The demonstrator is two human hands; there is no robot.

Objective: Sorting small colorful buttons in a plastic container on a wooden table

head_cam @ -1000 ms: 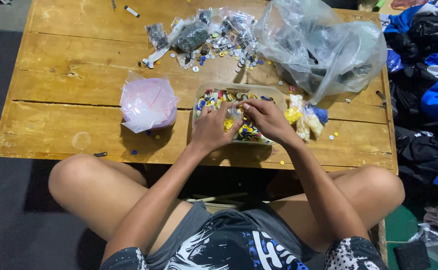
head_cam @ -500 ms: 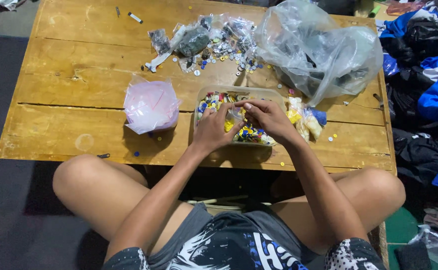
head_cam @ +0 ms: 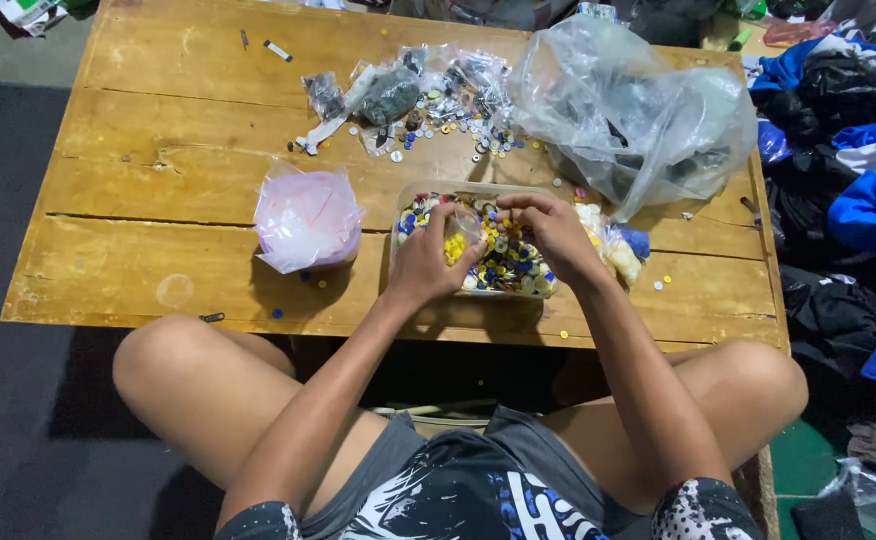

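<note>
Both your hands are in the shallow tray (head_cam: 428, 200) near the table's (head_cam: 158, 180) front edge, right of the middle. Your left hand (head_cam: 428, 262) lies on the small coloured pieces (head_cam: 508, 262) with its fingers curled; it seems to pinch something small and clear, though you cannot tell what. Your right hand (head_cam: 550, 228) bends over the pile from the far side, fingertips drawn together on the pieces; whether anything is actually gripped is hidden.

As a judgement, the sorting looks about midway: the tray holds a thick heap of yellow, blue and white pieces not yet gone through, while loose ones lie scattered by the back edge.

Counted: one tray; one small pink bag (head_cam: 305, 218), knotted shut, left of the tray; one large clear bag (head_cam: 638, 110) toward the back right corner; one small bag of pale pieces (head_cam: 613, 245) just right of the tray; several little grey packets (head_cam: 388, 95) mixed into the scatter (head_cam: 458, 120) at the back middle. The pieces themselves are too many and too small to count.
</note>
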